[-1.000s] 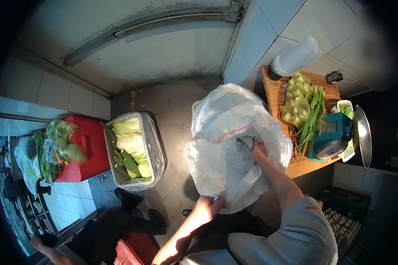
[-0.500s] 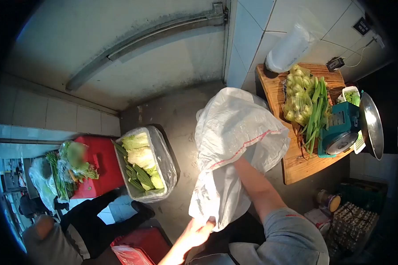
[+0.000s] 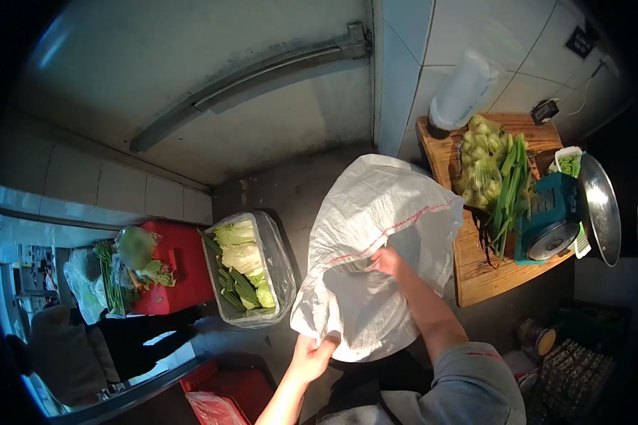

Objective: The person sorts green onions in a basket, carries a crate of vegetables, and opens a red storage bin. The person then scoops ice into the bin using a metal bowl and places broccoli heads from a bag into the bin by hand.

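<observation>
A large white woven sack (image 3: pixel 383 198) with a red stitched line sits in front of me, its mouth gaping toward me. My left hand (image 3: pixel 314 356) pinches the sack's near rim, thumb on top. At the mouth, just below the red stitching, is my right hand (image 3: pixel 386 261). Its fingers are curled together against the sack's inner side; what they hold, if anything, is hidden. Folds hide the sack's contents.
Left of the sack stands a lined grey bin (image 3: pixel 287 273) with lettuce and long green vegetables. A wooden table (image 3: pixel 475 283) holds bagged green vegetables (image 3: pixel 480 163), leafy stalks and a teal scale (image 3: pixel 549 205). Red crates (image 3: pixel 181 262) and another person (image 3: pixel 67 354) are at left.
My right hand has come up out of the sack's inside to its mouth and now shows. The sack's opening is wider. The person at left has shifted away.
</observation>
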A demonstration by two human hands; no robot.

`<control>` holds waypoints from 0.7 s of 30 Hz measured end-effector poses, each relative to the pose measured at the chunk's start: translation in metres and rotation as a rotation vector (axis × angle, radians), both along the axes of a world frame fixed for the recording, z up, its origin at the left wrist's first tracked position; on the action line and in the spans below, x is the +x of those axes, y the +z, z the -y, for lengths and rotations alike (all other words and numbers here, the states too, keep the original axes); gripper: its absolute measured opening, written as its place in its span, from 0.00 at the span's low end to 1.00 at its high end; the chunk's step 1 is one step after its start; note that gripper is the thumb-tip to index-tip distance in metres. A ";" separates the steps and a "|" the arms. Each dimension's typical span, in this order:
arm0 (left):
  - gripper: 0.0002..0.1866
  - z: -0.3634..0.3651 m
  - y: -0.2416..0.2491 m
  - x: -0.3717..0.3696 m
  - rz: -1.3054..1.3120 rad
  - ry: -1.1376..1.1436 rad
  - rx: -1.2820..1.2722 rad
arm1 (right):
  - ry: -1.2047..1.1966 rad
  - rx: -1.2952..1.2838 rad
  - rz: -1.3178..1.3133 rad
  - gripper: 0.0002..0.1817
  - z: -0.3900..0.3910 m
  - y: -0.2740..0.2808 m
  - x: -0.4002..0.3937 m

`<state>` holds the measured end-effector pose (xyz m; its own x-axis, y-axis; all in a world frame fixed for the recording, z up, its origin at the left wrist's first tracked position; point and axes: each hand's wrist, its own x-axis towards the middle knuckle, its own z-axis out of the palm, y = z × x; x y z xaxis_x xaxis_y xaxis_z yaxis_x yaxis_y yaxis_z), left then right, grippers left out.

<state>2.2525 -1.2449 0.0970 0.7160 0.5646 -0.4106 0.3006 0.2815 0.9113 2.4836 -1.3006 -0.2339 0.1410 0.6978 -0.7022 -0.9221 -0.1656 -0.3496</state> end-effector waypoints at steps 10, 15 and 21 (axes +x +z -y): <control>0.26 0.003 0.003 -0.018 0.075 -0.160 0.096 | -0.109 -0.220 0.157 0.09 0.107 0.151 -0.002; 0.37 0.016 -0.005 -0.053 0.097 -0.067 0.046 | -0.065 -0.086 0.090 0.12 0.154 0.177 0.017; 0.37 0.026 -0.079 -0.183 -0.205 0.156 0.199 | -0.067 0.036 0.194 0.30 0.168 0.279 -0.001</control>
<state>2.0690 -1.2709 0.0179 0.5283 0.7444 -0.4083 0.4511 0.1613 0.8778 2.4824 -1.4686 0.0454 0.3185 0.7066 -0.6319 -0.8453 -0.0900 -0.5267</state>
